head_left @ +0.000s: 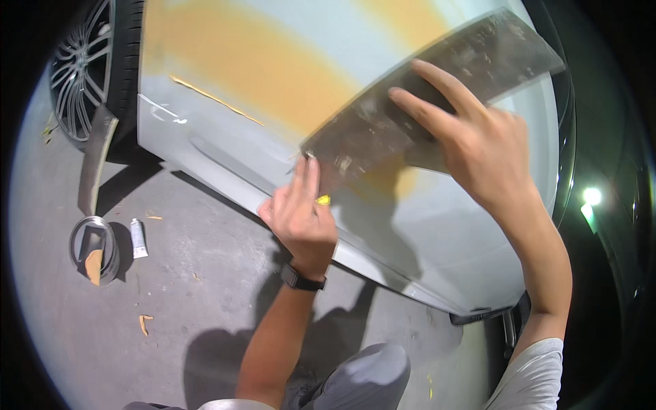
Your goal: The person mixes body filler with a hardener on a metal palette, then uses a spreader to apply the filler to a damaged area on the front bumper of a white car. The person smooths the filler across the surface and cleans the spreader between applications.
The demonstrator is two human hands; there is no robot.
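Observation:
A long, dark grey spreader blade (492, 58), scuffed with pale residue, lies slantwise over the pale car door (225, 140). On the door are broad tan patches of filler (273, 65) and a thin raised tan strip (215, 100). My right hand (485, 143) grips the blade near its middle, two fingers stretched over its face and the thumb hidden. At the lower left end, my left hand (304, 219) is closed on the blade's corner with its fingertips. Something small and yellow (323, 200) shows beside the left fingers. The blade looks slightly blurred.
A round metal can (74, 246) with tan paste on a tool inside stands on the grey floor, a white tube (139, 239) beside it. Another dark blade (96, 164) leans between can and wheel (82, 61). Tan scraps (144, 324) lie nearby. A dark glossy surface (601, 137) rises at right.

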